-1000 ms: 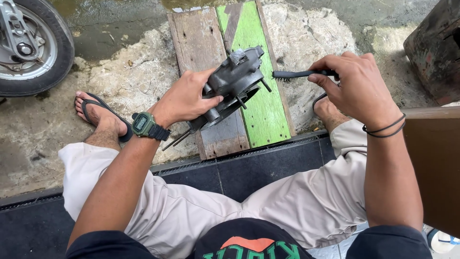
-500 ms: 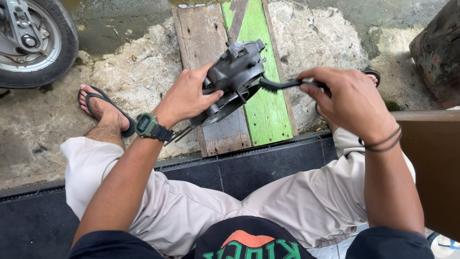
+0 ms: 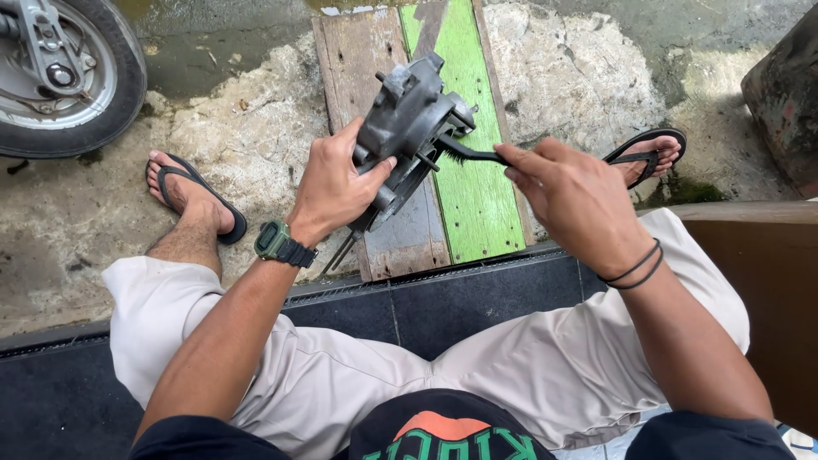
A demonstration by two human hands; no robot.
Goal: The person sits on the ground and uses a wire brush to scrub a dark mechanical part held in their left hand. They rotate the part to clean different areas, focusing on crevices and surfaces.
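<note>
My left hand [image 3: 336, 183] grips a grey metal machine part [image 3: 409, 128], a greasy cast housing, and holds it tilted above the wooden boards [image 3: 375, 51]. My right hand [image 3: 575, 200] holds a thin black-handled brush [image 3: 473, 154] whose tip touches the right side of the part. A green watch sits on my left wrist and black bands on my right wrist. I am seated with both knees apart, in light trousers.
A green-painted plank [image 3: 481, 187] lies beside the bare wooden boards on rough concrete. A motorcycle wheel [image 3: 72, 77] stands at the top left. My feet in black sandals [image 3: 200, 200] rest on either side. A brown box [image 3: 767, 298] is on the right.
The brush in my right hand has moved left from beside the part until its tip meets the part. My left hand has kept hold and turned the part slightly.
</note>
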